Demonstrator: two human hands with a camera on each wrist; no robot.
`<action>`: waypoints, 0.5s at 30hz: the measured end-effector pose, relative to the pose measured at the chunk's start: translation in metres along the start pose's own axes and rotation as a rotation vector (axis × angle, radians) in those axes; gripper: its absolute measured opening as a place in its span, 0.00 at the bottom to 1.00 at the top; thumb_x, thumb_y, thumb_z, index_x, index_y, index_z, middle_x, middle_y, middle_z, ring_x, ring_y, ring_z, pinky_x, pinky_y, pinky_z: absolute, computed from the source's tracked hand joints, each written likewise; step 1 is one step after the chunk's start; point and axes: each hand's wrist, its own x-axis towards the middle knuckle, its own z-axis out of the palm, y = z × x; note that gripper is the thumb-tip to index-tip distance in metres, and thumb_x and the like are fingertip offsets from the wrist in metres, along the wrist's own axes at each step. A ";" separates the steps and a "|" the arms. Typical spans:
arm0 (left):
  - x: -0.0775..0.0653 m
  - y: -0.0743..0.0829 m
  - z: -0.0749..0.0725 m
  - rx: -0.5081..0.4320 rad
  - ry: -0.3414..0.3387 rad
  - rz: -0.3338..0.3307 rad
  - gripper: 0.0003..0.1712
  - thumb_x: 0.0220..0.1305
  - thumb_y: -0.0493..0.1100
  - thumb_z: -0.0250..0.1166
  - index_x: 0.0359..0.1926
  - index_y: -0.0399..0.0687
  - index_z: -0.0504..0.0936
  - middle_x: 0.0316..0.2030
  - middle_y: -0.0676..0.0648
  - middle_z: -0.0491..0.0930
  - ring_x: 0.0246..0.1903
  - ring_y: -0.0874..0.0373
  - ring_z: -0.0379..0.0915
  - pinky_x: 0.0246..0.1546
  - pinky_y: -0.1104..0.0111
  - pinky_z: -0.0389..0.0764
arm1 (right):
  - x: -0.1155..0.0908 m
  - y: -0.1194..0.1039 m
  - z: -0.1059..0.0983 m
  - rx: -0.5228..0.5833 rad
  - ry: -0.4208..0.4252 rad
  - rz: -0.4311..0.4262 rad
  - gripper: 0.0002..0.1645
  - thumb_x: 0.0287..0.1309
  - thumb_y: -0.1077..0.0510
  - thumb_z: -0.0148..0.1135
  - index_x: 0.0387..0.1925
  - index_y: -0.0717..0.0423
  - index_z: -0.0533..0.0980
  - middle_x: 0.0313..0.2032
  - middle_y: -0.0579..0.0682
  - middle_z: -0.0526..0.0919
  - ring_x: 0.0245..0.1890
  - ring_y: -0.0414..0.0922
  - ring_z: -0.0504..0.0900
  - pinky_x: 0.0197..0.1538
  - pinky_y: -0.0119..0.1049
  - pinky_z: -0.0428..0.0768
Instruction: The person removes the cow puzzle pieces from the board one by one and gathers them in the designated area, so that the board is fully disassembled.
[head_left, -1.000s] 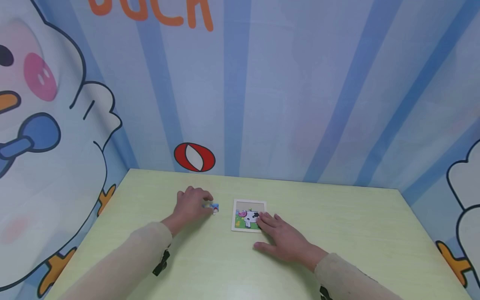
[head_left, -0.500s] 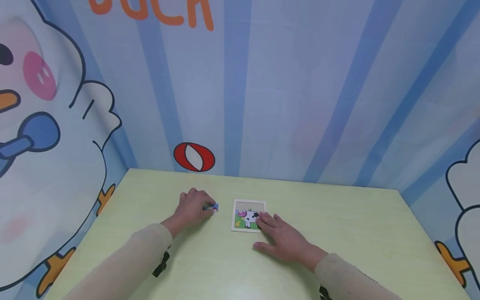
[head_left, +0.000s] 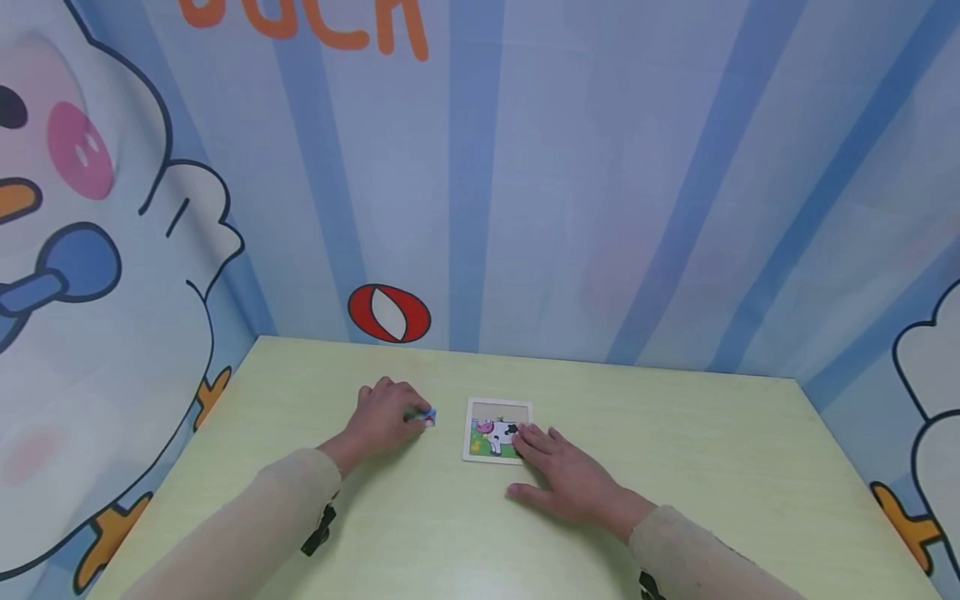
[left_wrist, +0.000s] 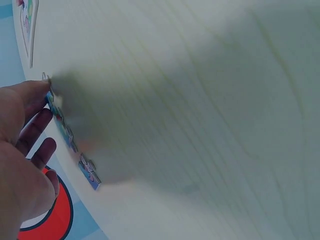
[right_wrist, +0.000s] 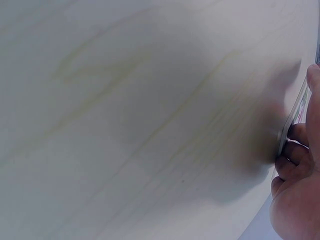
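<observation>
My left hand (head_left: 381,419) pinches a small jigsaw puzzle piece (head_left: 431,417) with blue and red print, its thumb and index finger at the edges. In the left wrist view, colourful pieces (left_wrist: 59,114) stand in a row by the fingertips, and a separate puzzle piece (left_wrist: 89,171) lies on the table just beyond them. A square puzzle tray (head_left: 501,408) with a pale rim lies between the hands. Its lower part shows a cow picture (head_left: 501,435); the upper strip is bare grey. My right hand (head_left: 566,475) rests flat with its fingertips on the tray's right side, covering part of the cow.
The pale wooden table (head_left: 697,450) reaches back to a blue striped backdrop (head_left: 555,183) printed with cartoon ducks. A printed red and white ball (head_left: 389,314) shows on the backdrop behind my left hand.
My left thumb and index finger have closed on the puzzle piece, and the index finger now covers more of it. The right hand and the tray have stayed in place.
</observation>
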 end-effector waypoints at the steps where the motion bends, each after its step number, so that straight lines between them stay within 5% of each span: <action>1: 0.000 0.000 0.000 0.000 0.000 0.002 0.13 0.66 0.45 0.77 0.51 0.52 0.93 0.49 0.49 0.87 0.50 0.50 0.72 0.50 0.50 0.67 | 0.000 0.000 0.000 0.001 0.001 -0.001 0.49 0.74 0.30 0.58 0.79 0.60 0.65 0.81 0.58 0.62 0.81 0.57 0.60 0.80 0.57 0.56; 15: 0.006 0.008 -0.005 0.016 0.008 0.022 0.16 0.65 0.45 0.77 0.53 0.53 0.92 0.53 0.49 0.87 0.53 0.49 0.72 0.52 0.48 0.68 | 0.000 0.000 0.000 0.013 0.000 0.012 0.50 0.74 0.30 0.58 0.79 0.60 0.65 0.81 0.58 0.61 0.81 0.59 0.59 0.80 0.58 0.57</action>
